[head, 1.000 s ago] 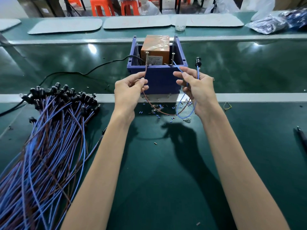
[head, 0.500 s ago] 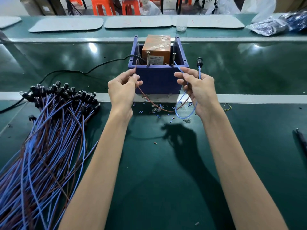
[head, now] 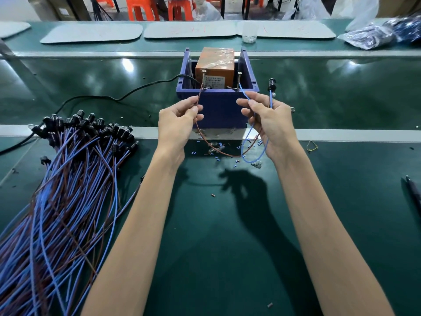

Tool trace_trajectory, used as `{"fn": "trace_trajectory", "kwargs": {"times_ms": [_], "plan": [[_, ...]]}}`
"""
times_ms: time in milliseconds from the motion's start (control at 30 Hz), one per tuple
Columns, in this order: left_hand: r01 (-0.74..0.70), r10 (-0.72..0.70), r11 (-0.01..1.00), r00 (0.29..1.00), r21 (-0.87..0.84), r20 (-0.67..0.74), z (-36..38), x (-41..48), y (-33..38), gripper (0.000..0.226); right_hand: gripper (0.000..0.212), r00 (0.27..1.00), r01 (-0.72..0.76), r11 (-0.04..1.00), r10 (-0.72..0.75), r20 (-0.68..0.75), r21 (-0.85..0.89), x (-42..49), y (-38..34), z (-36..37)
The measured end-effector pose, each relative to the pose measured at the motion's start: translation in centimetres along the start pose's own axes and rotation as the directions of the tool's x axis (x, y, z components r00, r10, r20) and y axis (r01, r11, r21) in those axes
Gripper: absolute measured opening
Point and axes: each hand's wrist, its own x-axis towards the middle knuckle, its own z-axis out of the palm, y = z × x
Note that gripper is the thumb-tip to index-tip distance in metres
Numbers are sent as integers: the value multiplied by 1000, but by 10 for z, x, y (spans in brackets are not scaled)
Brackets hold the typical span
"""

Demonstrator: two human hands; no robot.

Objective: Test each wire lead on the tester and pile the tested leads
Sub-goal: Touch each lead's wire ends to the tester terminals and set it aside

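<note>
Light, floppy wire lead (head: 270,96) just in front of tester (head: 218,110), left hand (head: 180,124) grip pinched on brown strand (head: 198,99), right hand (head: 268,124) grip pinched on blue strand (head: 245,95); best taken near tips, likely limp elsewhere.

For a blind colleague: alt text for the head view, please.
Left hand pinches a brown wire, right hand a blue wire, each end held to a metal post on the blue tester box; a pile of leads lies at left.
</note>
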Motion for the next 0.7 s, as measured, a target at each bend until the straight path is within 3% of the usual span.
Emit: {"fn": "trace_trajectory", "kwargs": {"times_ms": [700], "plan": [[-1,1,1000,1000,14,20,-2,-1,1,25,25,1000,-2,1000,2,-2,-4,0,-2,-2]]}}
